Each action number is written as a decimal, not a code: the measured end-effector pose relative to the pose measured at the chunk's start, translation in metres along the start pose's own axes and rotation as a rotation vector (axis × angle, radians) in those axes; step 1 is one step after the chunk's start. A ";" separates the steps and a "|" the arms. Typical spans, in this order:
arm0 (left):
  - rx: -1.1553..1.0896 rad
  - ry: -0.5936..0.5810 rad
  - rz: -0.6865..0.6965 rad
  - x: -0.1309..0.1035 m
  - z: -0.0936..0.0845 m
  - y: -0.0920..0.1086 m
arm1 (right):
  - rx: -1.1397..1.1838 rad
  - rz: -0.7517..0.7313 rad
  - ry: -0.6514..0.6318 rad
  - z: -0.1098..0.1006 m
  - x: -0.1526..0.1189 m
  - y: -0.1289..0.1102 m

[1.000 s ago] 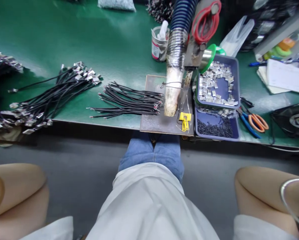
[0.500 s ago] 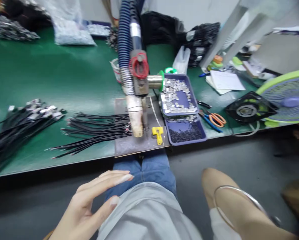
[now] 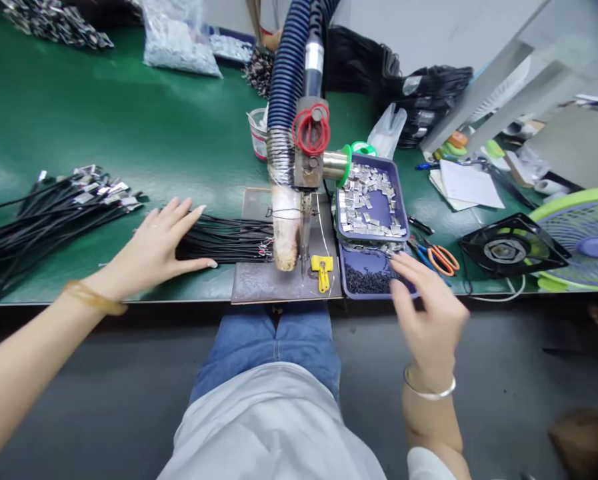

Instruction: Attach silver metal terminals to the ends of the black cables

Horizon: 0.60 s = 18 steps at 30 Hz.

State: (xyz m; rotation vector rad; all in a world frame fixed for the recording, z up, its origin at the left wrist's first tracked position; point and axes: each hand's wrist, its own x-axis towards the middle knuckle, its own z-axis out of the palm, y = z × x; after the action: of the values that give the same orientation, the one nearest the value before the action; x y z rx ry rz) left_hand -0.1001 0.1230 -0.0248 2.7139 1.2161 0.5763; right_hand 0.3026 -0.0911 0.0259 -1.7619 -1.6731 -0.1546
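Note:
My left hand (image 3: 153, 247) lies palm down over a row of black cables (image 3: 223, 238), its fingers spread and pressing on their left part. The cables' stripped right ends rest on a dark board (image 3: 251, 283). Above the board hangs a soldering fixture (image 3: 309, 170) with a solder spool (image 3: 337, 165) and a scorched tube (image 3: 285, 233) beside the iron's tip. At the lower blue tray (image 3: 361, 259), which holds small black pieces, my right hand (image 3: 431, 317) hovers over the right front corner. Its fingers are stretched out, thumb apart, with nothing visible in them.
An upper blue tray (image 3: 377, 200) holds metal connector shells. A yellow tool (image 3: 323, 272) lies on the board. To the right are orange-handled scissors (image 3: 441, 259), a small black fan (image 3: 511, 248) and a green-rimmed fan (image 3: 589, 243). Finished-looking cables (image 3: 53, 213) lie left.
My left hand has moved from over my lap up and left onto the cables. My right hand has come into view beside the lower tray. The camera view has shifted.

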 end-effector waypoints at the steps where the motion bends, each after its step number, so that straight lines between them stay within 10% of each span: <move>1: -0.020 -0.026 0.003 0.007 0.006 -0.005 | -0.046 -0.010 -0.049 0.007 0.004 0.012; 7: -0.093 0.058 0.041 0.018 0.023 0.024 | -0.321 0.075 -0.281 0.044 0.021 0.063; 18: -0.117 0.119 -0.069 -0.009 0.024 0.063 | -0.086 -0.045 -0.329 0.031 0.006 0.045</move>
State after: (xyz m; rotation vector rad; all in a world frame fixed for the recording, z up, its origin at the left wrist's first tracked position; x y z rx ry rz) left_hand -0.0526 0.0754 -0.0339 2.5631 1.2555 0.7835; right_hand 0.3333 -0.0661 -0.0117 -1.8927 -1.9642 0.0473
